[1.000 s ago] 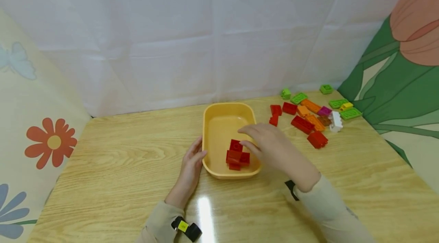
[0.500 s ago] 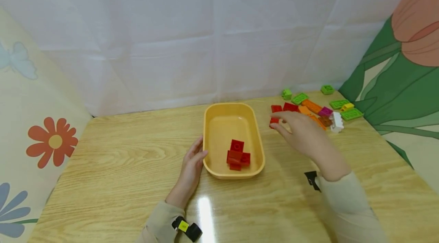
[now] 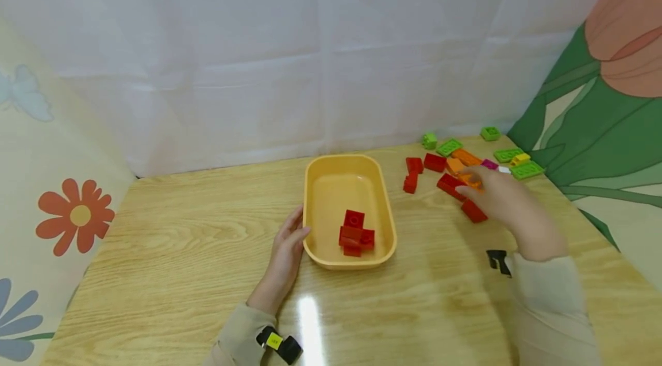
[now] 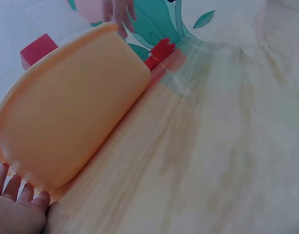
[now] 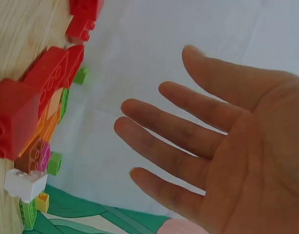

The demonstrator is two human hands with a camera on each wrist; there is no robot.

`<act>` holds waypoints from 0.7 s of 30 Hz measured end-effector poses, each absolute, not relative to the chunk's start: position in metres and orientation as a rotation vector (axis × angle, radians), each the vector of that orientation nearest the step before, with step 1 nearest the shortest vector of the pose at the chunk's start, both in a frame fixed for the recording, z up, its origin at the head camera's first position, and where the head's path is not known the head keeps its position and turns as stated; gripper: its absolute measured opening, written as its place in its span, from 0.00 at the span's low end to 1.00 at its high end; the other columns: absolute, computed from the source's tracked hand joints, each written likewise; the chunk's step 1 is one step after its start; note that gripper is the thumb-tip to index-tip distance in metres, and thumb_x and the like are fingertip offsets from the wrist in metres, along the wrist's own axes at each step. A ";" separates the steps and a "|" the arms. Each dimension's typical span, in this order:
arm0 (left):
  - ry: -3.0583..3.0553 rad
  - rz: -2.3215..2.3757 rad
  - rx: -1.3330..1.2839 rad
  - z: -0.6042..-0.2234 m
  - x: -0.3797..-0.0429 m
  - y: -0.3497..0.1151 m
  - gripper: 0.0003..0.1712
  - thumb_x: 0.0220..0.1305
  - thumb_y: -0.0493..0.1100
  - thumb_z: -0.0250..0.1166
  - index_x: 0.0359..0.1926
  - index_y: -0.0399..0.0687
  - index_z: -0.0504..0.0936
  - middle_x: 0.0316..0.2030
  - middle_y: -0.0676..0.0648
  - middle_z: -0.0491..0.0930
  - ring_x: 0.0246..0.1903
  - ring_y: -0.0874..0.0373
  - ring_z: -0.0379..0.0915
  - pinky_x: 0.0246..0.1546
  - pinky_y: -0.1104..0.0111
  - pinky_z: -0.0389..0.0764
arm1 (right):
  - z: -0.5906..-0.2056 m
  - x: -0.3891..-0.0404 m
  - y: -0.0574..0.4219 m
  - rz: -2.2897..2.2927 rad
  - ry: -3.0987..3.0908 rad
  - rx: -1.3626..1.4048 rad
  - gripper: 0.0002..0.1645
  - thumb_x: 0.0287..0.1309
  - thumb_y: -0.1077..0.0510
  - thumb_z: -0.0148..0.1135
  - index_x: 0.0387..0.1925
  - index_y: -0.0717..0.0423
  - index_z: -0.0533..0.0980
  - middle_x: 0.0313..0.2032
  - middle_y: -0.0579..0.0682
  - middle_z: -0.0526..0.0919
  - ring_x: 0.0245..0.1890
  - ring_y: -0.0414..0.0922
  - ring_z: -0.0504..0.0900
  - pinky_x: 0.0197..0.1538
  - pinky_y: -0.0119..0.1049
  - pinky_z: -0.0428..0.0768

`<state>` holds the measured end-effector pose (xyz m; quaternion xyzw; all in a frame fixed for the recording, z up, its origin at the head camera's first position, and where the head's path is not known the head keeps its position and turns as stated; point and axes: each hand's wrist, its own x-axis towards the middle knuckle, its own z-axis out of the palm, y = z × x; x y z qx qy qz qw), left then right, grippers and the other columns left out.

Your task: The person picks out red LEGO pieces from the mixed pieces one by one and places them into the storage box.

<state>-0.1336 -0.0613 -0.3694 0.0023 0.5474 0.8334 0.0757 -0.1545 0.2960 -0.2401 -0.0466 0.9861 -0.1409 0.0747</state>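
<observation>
My left hand point(image 3: 285, 251) holds the near-left side of a yellow plastic tray point(image 3: 383, 205). Its thumb lies at the rim, and in the left wrist view its fingertips rest against the outer wall. Several red toy building bricks point(image 3: 353, 234) stand stacked in the tray's near end; one brick point(image 4: 38, 51) shows above the rim. My right hand point(image 3: 504, 196) reaches over the brick pile, close to a red brick point(image 3: 473, 211) and a longer red brick point(image 3: 450, 187). In the right wrist view its fingers are spread with nothing between them.
Loose bricks lie at the back right: red point(image 3: 435, 162), orange point(image 3: 467, 157), green point(image 3: 449, 147), yellow point(image 3: 520, 160), white and purple. Wood-grain tabletop point(image 3: 207, 228) stretches left of the tray. A white cloth point(image 3: 248, 67) hangs along the back edge, with printed panels at both sides.
My right hand has moved right, from over the tray, past the nearer red bricks, to the right part of the pile. The left hand and tray stay in place.
</observation>
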 end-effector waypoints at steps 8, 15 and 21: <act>1.631 2.507 0.008 -0.369 -0.133 -0.062 0.33 0.63 0.31 0.48 0.70 0.35 0.55 0.71 0.35 0.55 0.66 0.50 0.55 0.52 0.82 0.72 | -0.243 -0.152 0.324 -0.447 2.842 -0.037 0.45 0.62 0.41 0.51 0.63 0.76 0.58 0.56 0.81 0.67 0.51 0.71 0.69 0.51 0.69 0.71; 1.642 2.500 0.015 -0.370 -0.134 -0.061 0.33 0.63 0.31 0.48 0.70 0.35 0.55 0.71 0.34 0.56 0.66 0.49 0.55 0.55 0.79 0.70 | -0.252 -0.155 0.339 -0.371 2.831 -0.022 0.37 0.58 0.51 0.57 0.55 0.81 0.64 0.48 0.81 0.73 0.41 0.66 0.75 0.41 0.60 0.77; 1.631 2.509 0.003 -0.370 -0.134 -0.061 0.33 0.63 0.31 0.48 0.70 0.35 0.55 0.71 0.35 0.55 0.67 0.49 0.54 0.53 0.80 0.71 | -0.265 -0.161 0.346 -0.379 2.839 -0.047 0.37 0.55 0.51 0.59 0.51 0.83 0.67 0.49 0.82 0.73 0.40 0.65 0.75 0.43 0.61 0.77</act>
